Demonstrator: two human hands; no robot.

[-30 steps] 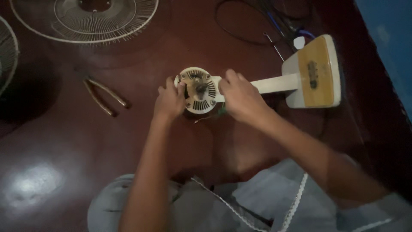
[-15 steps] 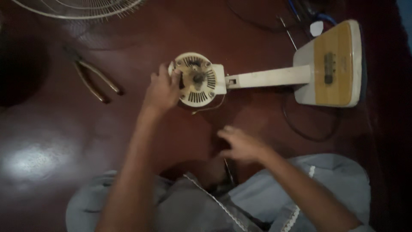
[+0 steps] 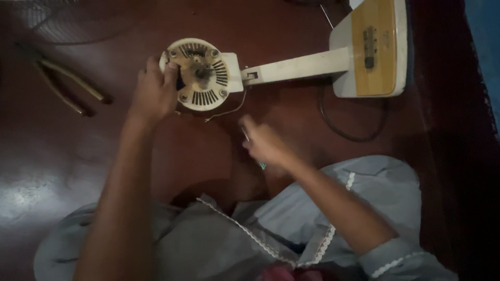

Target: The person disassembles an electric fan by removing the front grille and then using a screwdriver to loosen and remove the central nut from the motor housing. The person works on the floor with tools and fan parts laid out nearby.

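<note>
A cream fan lies flat on the dark red floor, its round motor housing [image 3: 200, 74] facing up with slotted vents and a central shaft. My left hand [image 3: 153, 93] grips the housing's left rim. My right hand [image 3: 263, 144] is below the housing, closed around a thin screwdriver [image 3: 246, 135] with a metal shaft and a greenish handle end. The fan's neck [image 3: 294, 66] runs right to its base [image 3: 371, 49], which has a yellow-brown panel. A loose thin wire [image 3: 226, 111] dangles under the housing.
Pliers [image 3: 70, 88] with brown handles lie on the floor to the left. A black cord [image 3: 346, 132] loops below the fan base. A wire fan guard [image 3: 62, 26] shows faintly at top left. My lap in pale grey cloth fills the bottom.
My right hand left the fan's neck, dropped toward my lap, then rose holding a screwdriver. My left hand stayed on the housing. The view shifted, so the fan sits higher and further left.
</note>
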